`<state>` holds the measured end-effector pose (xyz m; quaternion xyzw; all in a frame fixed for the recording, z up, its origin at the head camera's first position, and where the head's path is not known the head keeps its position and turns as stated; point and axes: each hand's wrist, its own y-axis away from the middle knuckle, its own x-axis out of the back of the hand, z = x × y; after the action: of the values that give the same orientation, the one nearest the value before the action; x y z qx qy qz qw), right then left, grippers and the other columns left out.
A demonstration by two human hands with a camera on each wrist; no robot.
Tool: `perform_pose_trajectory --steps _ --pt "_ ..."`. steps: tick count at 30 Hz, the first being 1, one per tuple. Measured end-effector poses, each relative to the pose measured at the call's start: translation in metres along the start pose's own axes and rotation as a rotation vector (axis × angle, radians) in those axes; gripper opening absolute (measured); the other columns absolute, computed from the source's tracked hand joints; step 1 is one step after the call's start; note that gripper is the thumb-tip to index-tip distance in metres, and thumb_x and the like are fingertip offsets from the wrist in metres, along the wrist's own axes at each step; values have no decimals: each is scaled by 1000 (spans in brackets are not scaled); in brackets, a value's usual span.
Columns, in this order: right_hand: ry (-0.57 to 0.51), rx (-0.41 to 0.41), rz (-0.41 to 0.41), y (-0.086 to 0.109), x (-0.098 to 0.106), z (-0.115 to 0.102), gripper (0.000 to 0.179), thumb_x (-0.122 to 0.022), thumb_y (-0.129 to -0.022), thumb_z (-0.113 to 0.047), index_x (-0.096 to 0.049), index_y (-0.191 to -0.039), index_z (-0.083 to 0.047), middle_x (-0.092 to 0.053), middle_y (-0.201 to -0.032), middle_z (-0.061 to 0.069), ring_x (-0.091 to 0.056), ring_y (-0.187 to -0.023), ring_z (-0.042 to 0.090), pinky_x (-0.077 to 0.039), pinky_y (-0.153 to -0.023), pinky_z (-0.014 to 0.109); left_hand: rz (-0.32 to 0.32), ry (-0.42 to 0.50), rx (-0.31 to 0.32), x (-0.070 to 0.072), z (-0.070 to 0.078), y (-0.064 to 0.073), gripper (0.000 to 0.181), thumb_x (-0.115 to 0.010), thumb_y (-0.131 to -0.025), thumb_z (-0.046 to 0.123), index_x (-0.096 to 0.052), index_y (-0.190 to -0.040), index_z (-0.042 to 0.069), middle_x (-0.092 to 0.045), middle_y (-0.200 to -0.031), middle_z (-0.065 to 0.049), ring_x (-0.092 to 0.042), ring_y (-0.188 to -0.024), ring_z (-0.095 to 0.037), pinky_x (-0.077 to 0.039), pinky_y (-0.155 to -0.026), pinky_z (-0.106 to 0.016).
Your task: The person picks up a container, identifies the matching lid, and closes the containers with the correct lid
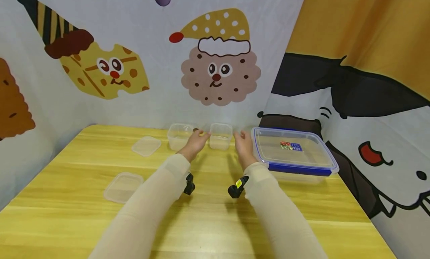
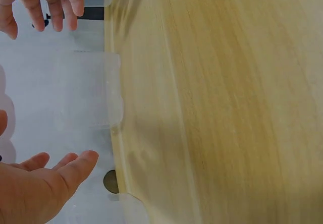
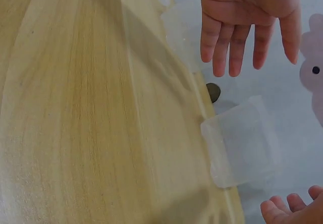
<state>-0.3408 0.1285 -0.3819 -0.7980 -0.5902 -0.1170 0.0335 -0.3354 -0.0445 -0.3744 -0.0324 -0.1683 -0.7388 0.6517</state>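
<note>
A small clear plastic container [image 1: 220,137] stands on the table between the two hands. On its left side is my left hand [image 1: 196,142], fingers extended and apart from its wall; the left wrist view shows the same hand [image 2: 48,183] with a gap to the container [image 2: 91,90]. Across from it, my right hand [image 1: 244,146] is held up with its fingers loosely extended, also off the container [image 3: 242,143] in the right wrist view. Neither hand holds anything. A second clear container [image 1: 175,141] stands just left of the left hand, which partly overlaps it.
A large clear box [image 1: 293,149] with a blue-edged lid sits close to the right hand. Two translucent lids lie at left, a smaller lid [image 1: 146,146] at the back and a larger lid [image 1: 122,187] nearer. A printed curtain [image 1: 134,109] hangs behind the wooden table [image 1: 215,221].
</note>
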Motion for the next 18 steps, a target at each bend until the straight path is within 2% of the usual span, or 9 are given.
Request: perform_pose_trajectory --steps 6,13,18 --pt "-4 -28 -28 -6 -2 6 59 -48 -97 -28 -34 -148 -1 -38 -149 19 -41 -132 37 -36 -109 46 5 35 15 -1 -3 -8 64 -44 -102 40 -23 -152 6 -21 -158 -15 -26 -142 -35 -28 -113 -52" --pt "-50 -59 -88 -14 -7 15 61 -48 -99 -29 -31 -149 0 -30 -154 17 -36 -136 37 -37 -109 47 21 25 12 -1 -7 -14 63 -45 -102 39 -25 -152 6 -24 -157 -14 -29 -141 -35 -30 -112 -51" --pt "-78 -107 -129 -20 -7 20 56 -48 -100 -27 -35 -147 1 -36 -149 21 -42 -128 41 -40 -105 51 14 31 7 -5 -4 -19 62 -46 -102 37 -26 -152 5 -26 -156 -16 -32 -139 -36 -32 -112 -49"
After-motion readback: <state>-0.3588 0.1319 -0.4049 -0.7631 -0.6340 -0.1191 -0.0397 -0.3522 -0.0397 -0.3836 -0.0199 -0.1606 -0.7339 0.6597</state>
